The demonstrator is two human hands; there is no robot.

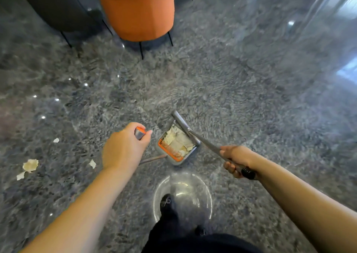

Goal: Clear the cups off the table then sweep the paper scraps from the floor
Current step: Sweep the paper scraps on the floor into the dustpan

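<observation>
My left hand (pixel 125 148) grips the dustpan (pixel 176 146) handle upright, keeping gathered paper inside; my right hand (pixel 234 161) clasps the broom (pixel 185 126). Loose paper scraps (pixel 30 165) lie left of my left grip.

**No readable text**

No word, number or brand can be read anywhere in the frame. The only possible marking is on the orange strip (pixel 170 150) along the edge of the dustpan (pixel 176 143), just below the centre of the frame: it shows some pale shapes, but they are too blurred to tell if they are letters.
</observation>
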